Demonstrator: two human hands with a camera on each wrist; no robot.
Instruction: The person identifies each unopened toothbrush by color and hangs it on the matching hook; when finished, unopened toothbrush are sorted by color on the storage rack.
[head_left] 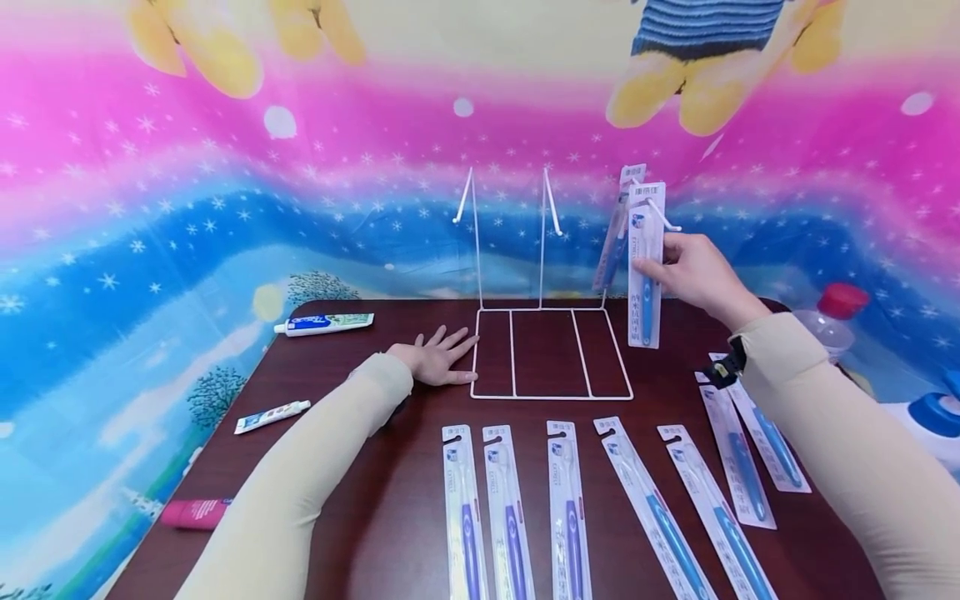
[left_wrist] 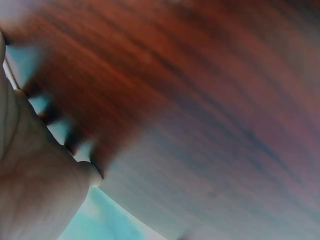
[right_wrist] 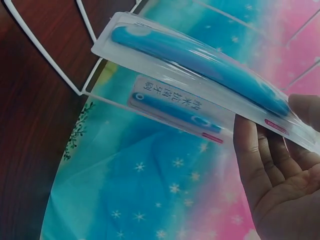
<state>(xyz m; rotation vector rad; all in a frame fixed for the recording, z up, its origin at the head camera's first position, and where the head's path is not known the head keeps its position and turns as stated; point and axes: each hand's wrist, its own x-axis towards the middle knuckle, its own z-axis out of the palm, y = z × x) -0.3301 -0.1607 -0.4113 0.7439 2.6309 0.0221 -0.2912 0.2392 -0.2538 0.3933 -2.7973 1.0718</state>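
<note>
Nine packaged toothbrushes are in view. The right hand [head_left: 697,271] holds one blue-handled pack [head_left: 647,304] upright above the surface [head_left: 322,367], toward its far edge and right of the middle. The thumb presses one face and the fingers the other, closed narrowly on the card partway down; that grip probably keeps the slotted top free beside the right-hand hook [head_left: 667,219]. Whether the slot sits on the wire I cannot tell.

Behind it a second pack [head_left: 611,242] hangs aslant on the same side of the white wire rack [head_left: 542,309], which stands by the middle of the far edge. The left hand [head_left: 437,358] lies palm down with fingers spread wide, tips at the rack's left base wire, likely to steady so light a frame.

Three purple-handled packs [head_left: 570,508] and two blue ones [head_left: 652,508] lie toward the near edge, and another blue pair [head_left: 738,454] toward the right edge, slotted ends facing the rack, perhaps for easy pick-up. Three tubes [head_left: 326,323] lie along the left edge, apart from the brushes.
</note>
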